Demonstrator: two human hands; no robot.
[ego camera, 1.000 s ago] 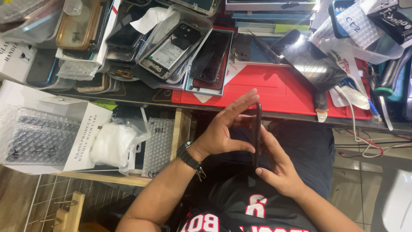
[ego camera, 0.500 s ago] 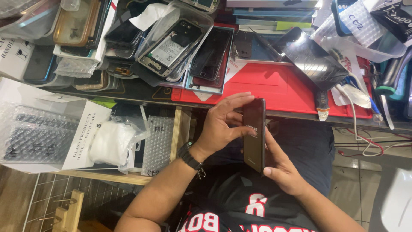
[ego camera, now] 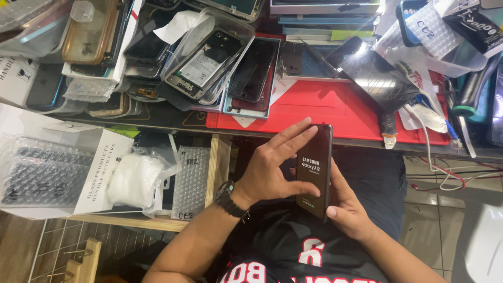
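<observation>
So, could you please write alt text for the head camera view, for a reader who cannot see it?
Two bare hands hold a dark phone upright over the person's lap: the left hand grips its side, the right hand supports it from behind. Beyond lies a red mat on a workbench crowded with opened phones and parts.

Bright, even light from above; white glare flares on the tilted dark screen [ego camera: 374, 73] atop the desk [ego camera: 335, 112]. Beneath the desk lies deep shadow. Focus is sharp, with slight stretching toward the corners.
</observation>
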